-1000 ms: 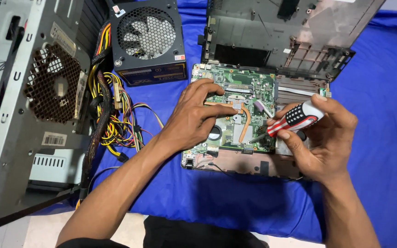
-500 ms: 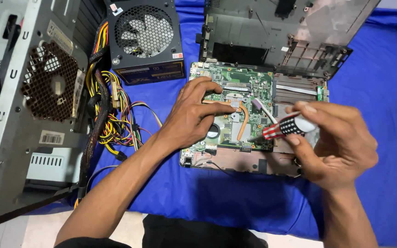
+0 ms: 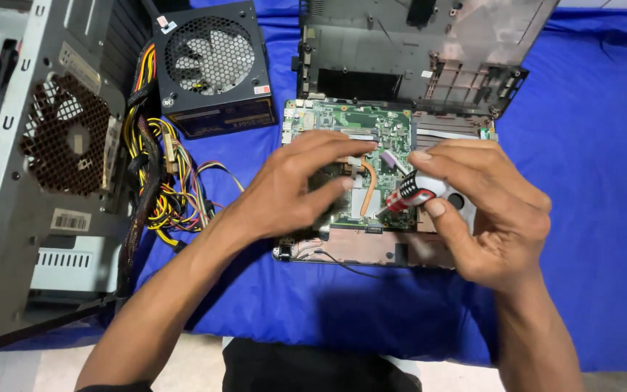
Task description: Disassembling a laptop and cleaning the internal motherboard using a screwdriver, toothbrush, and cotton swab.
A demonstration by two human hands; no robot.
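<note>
An opened laptop base with a green circuit board [image 3: 371, 127] and a copper heat pipe [image 3: 369, 190] lies on a blue cloth [image 3: 589, 181]. My left hand [image 3: 299, 185] rests flat on the board's left part, fingers spread over it. My right hand [image 3: 484, 210] grips a red, black and white screwdriver [image 3: 409, 192], its tip pointing down-left onto the board near the heat pipe. The screwdriver's handle end is hidden in my palm.
A dark plastic laptop shell [image 3: 415, 51] lies just beyond the board. A black power supply with a round fan grille [image 3: 212, 65] and a bundle of yellow and black cables [image 3: 165, 181] sit at left. A grey desktop case [image 3: 38, 167] fills the left edge.
My right hand turned over and lowered the screwdriver, so its tip now meets the board. My left hand stayed on the board.
</note>
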